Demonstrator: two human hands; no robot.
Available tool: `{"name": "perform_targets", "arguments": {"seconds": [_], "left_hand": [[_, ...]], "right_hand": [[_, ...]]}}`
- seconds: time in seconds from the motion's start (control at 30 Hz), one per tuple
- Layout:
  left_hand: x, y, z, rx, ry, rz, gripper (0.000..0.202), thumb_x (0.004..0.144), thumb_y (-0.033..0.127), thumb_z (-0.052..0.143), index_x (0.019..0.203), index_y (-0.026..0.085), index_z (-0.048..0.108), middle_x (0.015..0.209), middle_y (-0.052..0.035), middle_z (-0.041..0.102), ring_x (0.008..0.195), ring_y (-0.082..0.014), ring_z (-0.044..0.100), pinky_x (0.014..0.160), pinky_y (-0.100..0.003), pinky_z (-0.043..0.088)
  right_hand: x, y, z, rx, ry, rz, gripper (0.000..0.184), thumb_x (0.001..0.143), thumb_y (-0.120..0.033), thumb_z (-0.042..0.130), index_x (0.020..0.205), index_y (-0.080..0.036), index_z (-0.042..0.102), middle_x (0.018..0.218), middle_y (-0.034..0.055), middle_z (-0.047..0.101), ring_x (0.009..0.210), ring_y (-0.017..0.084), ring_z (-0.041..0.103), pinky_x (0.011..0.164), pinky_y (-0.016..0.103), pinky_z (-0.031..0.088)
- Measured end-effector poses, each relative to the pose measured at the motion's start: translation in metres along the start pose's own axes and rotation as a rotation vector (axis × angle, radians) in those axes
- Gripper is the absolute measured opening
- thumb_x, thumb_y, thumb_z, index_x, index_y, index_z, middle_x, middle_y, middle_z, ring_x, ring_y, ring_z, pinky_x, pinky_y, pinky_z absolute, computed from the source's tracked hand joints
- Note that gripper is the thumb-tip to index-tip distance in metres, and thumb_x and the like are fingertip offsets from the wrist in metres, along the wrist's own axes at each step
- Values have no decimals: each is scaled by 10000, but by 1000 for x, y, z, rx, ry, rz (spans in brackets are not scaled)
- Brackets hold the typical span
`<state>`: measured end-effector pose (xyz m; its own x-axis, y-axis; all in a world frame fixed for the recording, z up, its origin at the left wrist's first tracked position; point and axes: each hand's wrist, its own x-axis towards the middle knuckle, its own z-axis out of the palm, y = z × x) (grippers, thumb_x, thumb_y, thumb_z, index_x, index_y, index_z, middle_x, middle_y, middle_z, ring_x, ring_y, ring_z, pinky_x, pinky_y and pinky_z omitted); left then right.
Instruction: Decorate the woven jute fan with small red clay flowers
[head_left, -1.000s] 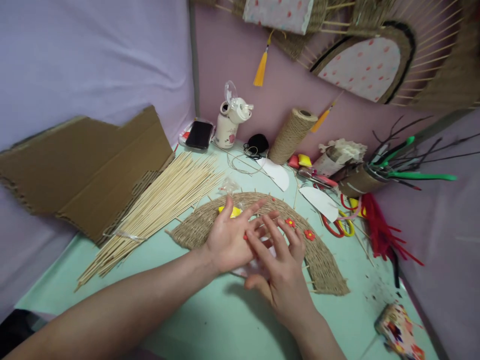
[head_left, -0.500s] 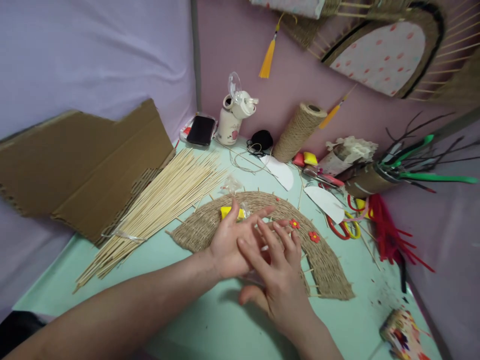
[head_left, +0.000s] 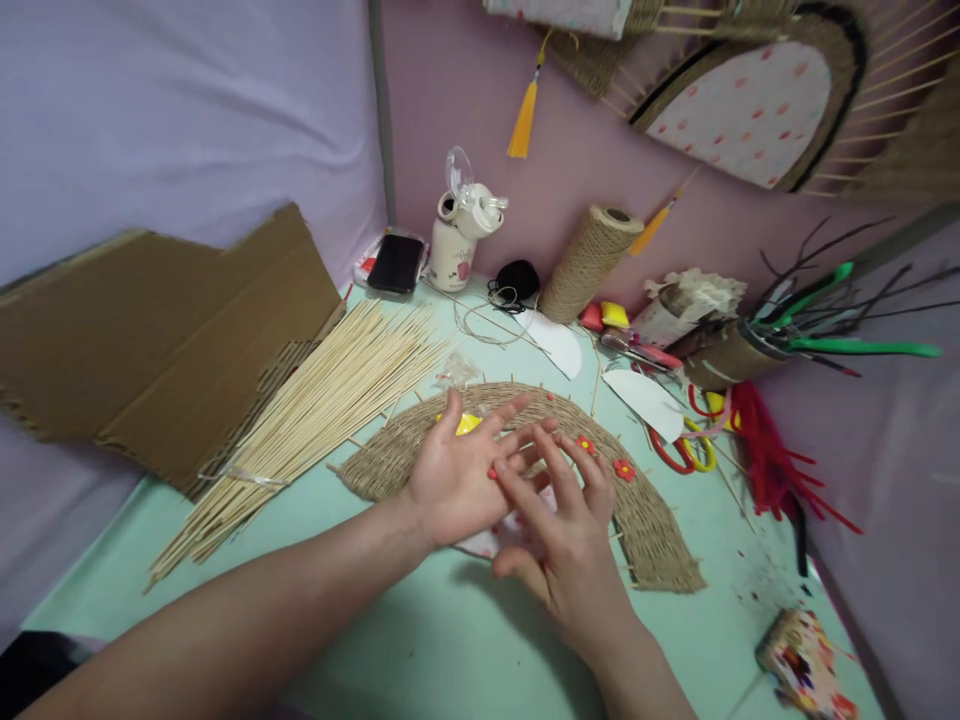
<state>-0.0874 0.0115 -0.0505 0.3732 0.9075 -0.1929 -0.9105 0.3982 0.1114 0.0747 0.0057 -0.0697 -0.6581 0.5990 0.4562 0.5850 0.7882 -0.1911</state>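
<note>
My left hand (head_left: 461,480) is turned palm up with its fingers stretched out, over the woven twine arch. A tiny red ball, apparently clay (head_left: 493,473), rests on its palm. My right hand (head_left: 566,510) reaches across from the right with fingers extended and apart, its index fingertip at the red ball. Beneath both hands lies the woven twine arch (head_left: 664,545), which carries a red flower (head_left: 624,469) with a yellow centre and a second red flower (head_left: 585,445). A yellow packet (head_left: 469,424) shows partly behind my left thumb.
Left stand a bundle of thin sticks (head_left: 300,430) and a cardboard sheet (head_left: 187,330). Along the back are a phone (head_left: 397,262), a white bottle (head_left: 452,255) and a twine spool (head_left: 592,265). Scissors (head_left: 675,455) and red pipe cleaners (head_left: 765,455) lie right.
My right fingers have slid slightly right and down across my left palm, and the small red ball now shows there. The view has shifted slightly.
</note>
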Motion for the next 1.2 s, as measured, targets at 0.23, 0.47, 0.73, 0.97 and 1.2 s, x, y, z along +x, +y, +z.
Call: {"name": "perform_targets", "arguments": {"seconds": [0.23,0.47,0.73,0.97,1.2], "left_hand": [[0,-2,-2,5,-27,-48,689,898,672,352,1294,134,519,1224,-191,628,1153,-296,596,1036,-427,366],[2,-2,-1,-7,32,-73,704,927,635,326,1277,63,541,1180,-206,661,1121,-277,618,1042,-398,377],[7,2,-3,6,84,-29,671,972,542,318,1242,-16,574,1205,-209,665,1139,-255,618,1028,-332,404],[5,-8,-4,18,109,-81,717,943,607,329,1218,-4,587,1239,-234,638,1177,-276,597,1039,-358,392],[0,-16,-3,83,93,-169,798,911,671,307,1331,15,481,1217,-239,636,1108,-307,625,1005,-410,402]], "right_hand": [[0,0,1,-2,-39,-41,729,849,-756,287,1403,-328,491,1570,115,268,1405,382,249,1103,663,178],[-1,0,0,10,-55,-41,730,851,-757,305,1423,-331,461,1571,109,270,1412,387,237,1109,664,148],[-4,7,-2,115,57,13,627,936,-629,346,1429,-253,441,1448,130,458,1317,345,363,1097,622,198],[4,4,-5,231,255,106,220,898,-149,610,1082,-259,658,934,43,647,894,206,528,793,397,393],[8,-3,2,335,159,78,156,905,-167,615,1014,-255,684,949,28,696,894,194,560,793,393,398]]}}
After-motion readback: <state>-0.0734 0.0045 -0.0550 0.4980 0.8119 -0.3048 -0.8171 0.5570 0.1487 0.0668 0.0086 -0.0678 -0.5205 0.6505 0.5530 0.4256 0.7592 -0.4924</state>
